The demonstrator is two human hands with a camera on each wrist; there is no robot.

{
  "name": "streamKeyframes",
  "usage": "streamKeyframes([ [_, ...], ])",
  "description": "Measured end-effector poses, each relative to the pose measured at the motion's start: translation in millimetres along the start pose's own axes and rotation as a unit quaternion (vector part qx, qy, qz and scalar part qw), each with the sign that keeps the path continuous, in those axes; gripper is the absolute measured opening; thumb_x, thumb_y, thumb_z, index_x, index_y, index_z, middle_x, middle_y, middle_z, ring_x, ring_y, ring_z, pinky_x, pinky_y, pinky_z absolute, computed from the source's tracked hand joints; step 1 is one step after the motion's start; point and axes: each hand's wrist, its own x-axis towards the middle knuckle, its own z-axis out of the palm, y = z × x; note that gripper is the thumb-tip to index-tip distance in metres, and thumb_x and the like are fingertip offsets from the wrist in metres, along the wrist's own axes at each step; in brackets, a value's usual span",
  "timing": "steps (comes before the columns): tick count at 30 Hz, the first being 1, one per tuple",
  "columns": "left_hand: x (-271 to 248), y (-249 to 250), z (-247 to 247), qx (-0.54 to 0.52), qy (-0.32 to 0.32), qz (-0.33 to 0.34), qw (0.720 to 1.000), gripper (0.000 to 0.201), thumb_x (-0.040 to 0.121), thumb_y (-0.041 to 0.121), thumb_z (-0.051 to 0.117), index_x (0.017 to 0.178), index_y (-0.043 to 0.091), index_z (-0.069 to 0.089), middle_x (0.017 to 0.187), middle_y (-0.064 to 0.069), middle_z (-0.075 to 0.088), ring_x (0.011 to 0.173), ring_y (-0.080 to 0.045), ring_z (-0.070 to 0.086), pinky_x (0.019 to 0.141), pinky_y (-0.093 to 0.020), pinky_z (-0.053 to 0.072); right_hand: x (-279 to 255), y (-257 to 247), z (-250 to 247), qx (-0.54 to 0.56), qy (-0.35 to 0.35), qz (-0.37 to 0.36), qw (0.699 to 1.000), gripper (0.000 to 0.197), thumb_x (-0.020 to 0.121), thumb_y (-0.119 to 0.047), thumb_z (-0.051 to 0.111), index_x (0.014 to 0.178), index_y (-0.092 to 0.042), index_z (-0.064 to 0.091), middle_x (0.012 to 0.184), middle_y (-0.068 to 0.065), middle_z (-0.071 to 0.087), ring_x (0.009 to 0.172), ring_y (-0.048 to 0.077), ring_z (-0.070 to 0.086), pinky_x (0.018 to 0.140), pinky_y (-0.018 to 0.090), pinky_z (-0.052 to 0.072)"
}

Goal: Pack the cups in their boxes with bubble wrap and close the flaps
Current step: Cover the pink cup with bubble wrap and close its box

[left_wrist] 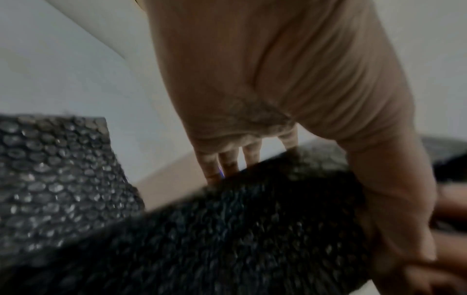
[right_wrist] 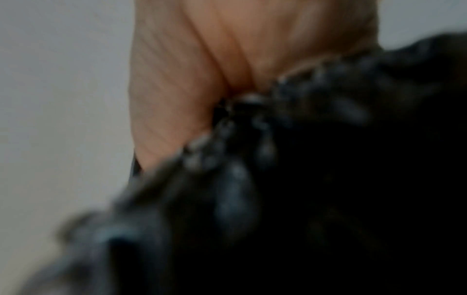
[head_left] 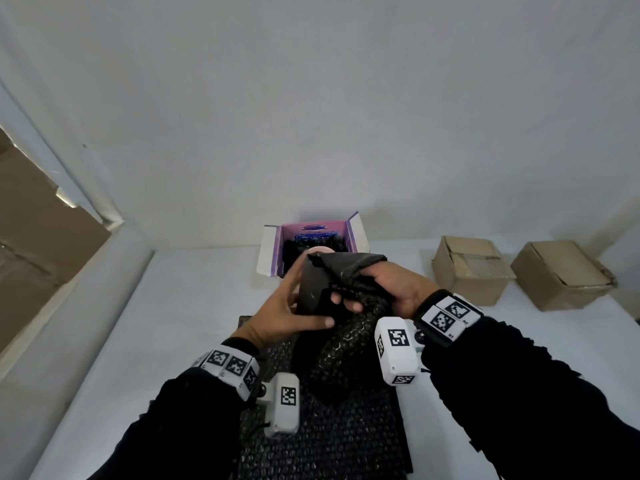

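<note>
Now both hands hold up the black bubble wrap [head_left: 341, 292] above the table, near the open box [head_left: 313, 247]. Left hand [head_left: 287, 313] fingers curl round it; right hand [head_left: 388, 285] pinches its top. It looks soft and light, so grab the edges.

Open box [head_left: 311, 244] at frame centre on surface [head_left: 180, 306], against wall [head_left: 311, 98]. Two closed cartons [head_left: 471, 268] [head_left: 561, 275] side by side at right of frame. Flat bubble wrap sheet [head_left: 329, 441] at lower centre. Wrapped bundle [head_left: 332, 292] above sheet, below box, between left hand [head_left: 291, 317] and right hand [head_left: 394, 285].
</note>
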Motion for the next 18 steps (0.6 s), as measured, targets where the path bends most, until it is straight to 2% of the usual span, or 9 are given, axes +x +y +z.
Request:
streamKeyframes([
  [1, 2, 2, 13, -0.021, -0.029, 0.009, 0.999, 0.072, 0.072, -0.001, 0.081, 0.133, 0.013, 0.045, 0.124, -0.003, 0.065, 0.116, -0.023, 0.062, 0.1, -0.039, 0.048, 0, -1, 0, 0.001, -0.014, 0.002, 1.0, 0.032, 0.094, -0.026, 0.041, 0.084, -0.001, 0.058, 0.063, 0.005, 0.063, 0.043, 0.011, 0.05, 0.051, 0.024, 0.045],
  [3, 4, 5, 33, -0.067, -0.026, 0.001, 0.997, 0.026, 0.081, -0.005, 0.068, 0.101, 0.006, 0.057, 0.102, -0.006, 0.073, 0.102, -0.019, 0.068, 0.092, -0.03, 0.051, 1, 0, 0, 0.013, -0.029, 0.001, 0.999, 0.034, 0.088, -0.03, 0.045, 0.076, -0.004, 0.064, 0.064, 0.006, 0.059, 0.045, 0.013, 0.048, 0.063, 0.028, 0.04],
  [5, 8, 0, 39, -0.044, 0.017, -0.01, 0.999, 0.012, 0.088, 0.001, 0.064, 0.097, 0.008, 0.063, 0.1, -0.006, 0.074, 0.099, -0.016, 0.068, 0.091, -0.027, 0.05, 1, -2, -1, -0.006, -0.018, 0.001, 1.0, 0.035, 0.087, -0.03, 0.044, 0.071, -0.004, 0.063, 0.057, 0.005, 0.055, 0.049, 0.016, 0.046, 0.061, 0.025, 0.04],
  [7, 13, -7, 33, 0.026, 0.062, -0.008, 0.998, 0.016, 0.09, 0.009, 0.066, 0.106, 0.007, 0.065, 0.103, -0.004, 0.074, 0.098, -0.009, 0.067, 0.09, -0.028, 0.048, -1, -3, -5, -0.044, 0.004, -0.017, 0.999, 0.027, 0.089, -0.023, 0.044, 0.078, -0.003, 0.058, 0.056, 0.005, 0.053, 0.046, 0.013, 0.047, 0.05, 0.02, 0.04],
  [9, 13, -10, 20, 0.099, 0.089, 0.005, 0.991, 0.023, 0.09, 0.006, 0.065, 0.112, 0.012, 0.06, 0.1, 0.006, 0.071, 0.091, 0.004, 0.064, 0.085, -0.024, 0.047, -4, -2, -16, -0.074, 0.035, -0.029, 0.996, 0.022, 0.096, -0.013, 0.044, 0.082, -0.005, 0.059, 0.058, 0.007, 0.056, 0.045, 0.013, 0.05, 0.045, 0.019, 0.042],
  [10, 13, -9, 12, 0.144, 0.104, 0.024, 0.984, 0.028, 0.089, 0.005, 0.063, 0.113, 0.018, 0.056, 0.099, 0.009, 0.069, 0.089, 0.004, 0.064, 0.083, -0.024, 0.048, -6, -1, -21, -0.09, 0.053, -0.026, 0.994, 0.021, 0.096, -0.009, 0.047, 0.082, -0.008, 0.063, 0.061, 0.008, 0.06, 0.048, 0.014, 0.053, 0.046, 0.02, 0.046],
  [13, 10, -5, -8, 0.278, 0.137, 0.057, 0.949, 0.043, 0.077, 0.004, 0.049, 0.109, 0.033, 0.044, 0.09, 0.004, 0.066, 0.083, -0.014, 0.064, 0.073, -0.035, 0.05, -11, -1, -36, -0.195, 0.082, 0.001, 0.977, 0.018, 0.091, -0.002, 0.057, 0.084, -0.013, 0.069, 0.074, 0.007, 0.07, 0.06, 0.016, 0.065, 0.059, 0.024, 0.055],
  [16, 6, 4, -20, 0.441, 0.133, 0.088, 0.883, 0.04, 0.077, 0.03, 0.054, 0.113, 0.038, 0.039, 0.089, 0.003, 0.067, 0.08, -0.024, 0.064, 0.065, -0.033, 0.045, -12, -4, -46, -0.291, 0.094, -0.001, 0.952, 0.016, 0.088, 0.0, 0.061, 0.092, -0.013, 0.07, 0.079, 0.005, 0.07, 0.066, 0.015, 0.065, 0.062, 0.024, 0.054],
  [18, 4, 12, -24, 0.543, 0.112, 0.092, 0.827, 0.053, 0.075, 0.058, 0.063, 0.12, 0.038, 0.046, 0.091, 0.008, 0.068, 0.081, -0.018, 0.065, 0.067, -0.031, 0.047, -13, -8, -52, -0.324, 0.1, -0.03, 0.94, 0.02, 0.085, 0.003, 0.065, 0.098, -0.012, 0.069, 0.082, 0.002, 0.071, 0.073, 0.014, 0.065, 0.065, 0.021, 0.052],
])
